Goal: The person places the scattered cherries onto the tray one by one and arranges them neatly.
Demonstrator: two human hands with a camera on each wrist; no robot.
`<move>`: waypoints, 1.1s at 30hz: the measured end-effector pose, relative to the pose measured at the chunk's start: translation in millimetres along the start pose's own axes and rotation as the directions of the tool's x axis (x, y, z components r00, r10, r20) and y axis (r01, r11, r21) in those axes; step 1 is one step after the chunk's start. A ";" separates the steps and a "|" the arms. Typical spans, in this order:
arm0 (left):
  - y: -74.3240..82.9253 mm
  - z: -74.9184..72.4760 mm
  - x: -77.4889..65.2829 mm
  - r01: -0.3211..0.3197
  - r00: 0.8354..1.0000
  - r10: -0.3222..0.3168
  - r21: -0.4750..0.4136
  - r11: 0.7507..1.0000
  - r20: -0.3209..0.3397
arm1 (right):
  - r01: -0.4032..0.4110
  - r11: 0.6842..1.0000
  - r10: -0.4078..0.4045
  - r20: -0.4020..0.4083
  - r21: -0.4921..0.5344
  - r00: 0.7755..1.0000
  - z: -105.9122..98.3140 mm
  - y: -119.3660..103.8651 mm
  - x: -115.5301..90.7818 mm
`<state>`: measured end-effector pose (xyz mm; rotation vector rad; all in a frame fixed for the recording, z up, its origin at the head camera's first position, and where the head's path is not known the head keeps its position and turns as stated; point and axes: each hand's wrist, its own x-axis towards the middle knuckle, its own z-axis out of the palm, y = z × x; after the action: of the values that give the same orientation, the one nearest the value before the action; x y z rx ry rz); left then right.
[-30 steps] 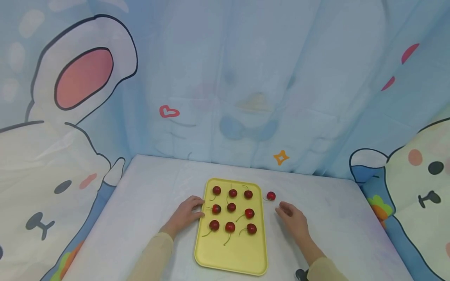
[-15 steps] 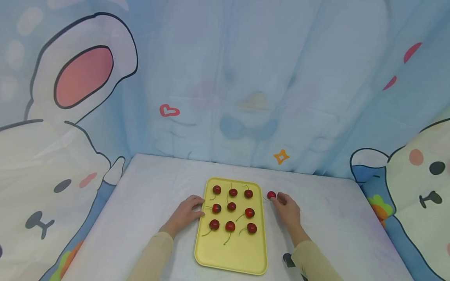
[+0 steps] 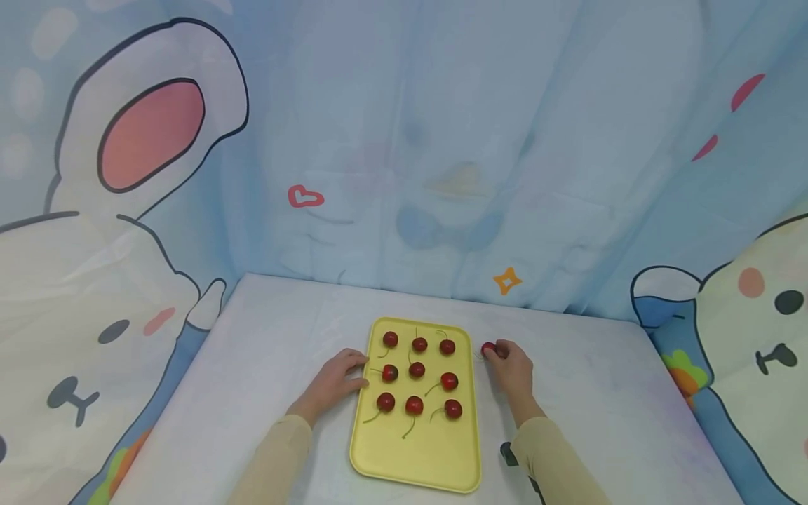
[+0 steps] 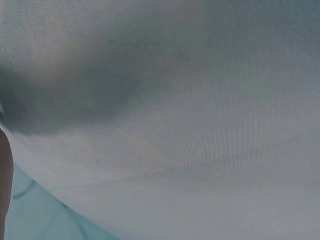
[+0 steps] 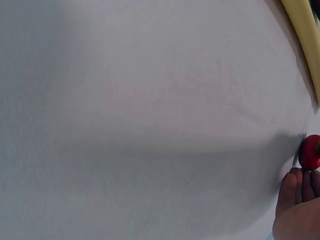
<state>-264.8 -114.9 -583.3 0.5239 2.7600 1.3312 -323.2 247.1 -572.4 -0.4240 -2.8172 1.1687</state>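
A yellow tray (image 3: 413, 466) lies lengthwise on the white table, with red cherries (image 3: 414, 405) in rows of three over its far and middle parts. Their thin stems point various ways. At the tray's left rim, my left hand (image 3: 331, 382) rests its fingertips and thumb against the edge, spread apart. Just beyond the right rim is a loose cherry (image 3: 487, 348), which my right hand (image 3: 514, 368) pinches between thumb and fingers. The same cherry (image 5: 311, 152) shows at the fingertips in the right wrist view, its far side cut off. Only a sliver of finger appears in the left wrist view.
White cloth covers the table (image 3: 284, 308). Behind it hangs a blue curtain (image 3: 353, 126) printed with cartoon animals. A dark wrist camera piece (image 3: 508, 454) sits by the right sleeve (image 3: 555, 463). The tray's near end is bare yellow.
My right hand has moved left and away from me to the loose cherry, and its fingers have closed on it. The left hand and the tray stay where they were.
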 end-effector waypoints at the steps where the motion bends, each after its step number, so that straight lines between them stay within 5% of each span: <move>1: -0.4 0.2 0.0 0.001 1.000 -0.001 -0.001 1.000 0.000 | 0.002 1.000 -0.002 -0.003 -0.008 1.000 0.2 -0.4 -0.2; 19: -0.8 0.3 -0.1 0.013 1.000 -0.012 -0.018 1.000 0.012 | 0.067 0.996 -0.067 -0.001 -0.066 0.998 1.9 -0.4 -0.3; 28: 1.4 -0.9 -0.3 0.009 1.000 -0.009 -0.008 1.000 -0.001 | 0.188 0.979 -0.186 0.034 -0.083 0.982 -6.9 -15.1 -12.4; 33: 1.5 -1.3 -1.1 0.002 1.000 -0.002 -0.006 1.000 0.001 | 0.322 0.945 -0.319 0.057 -0.064 0.946 -6.4 -29.1 -35.8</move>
<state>-263.5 -115.3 -581.4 0.5210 2.7545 1.3382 -294.4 222.0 -545.7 0.0620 -2.8290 1.0224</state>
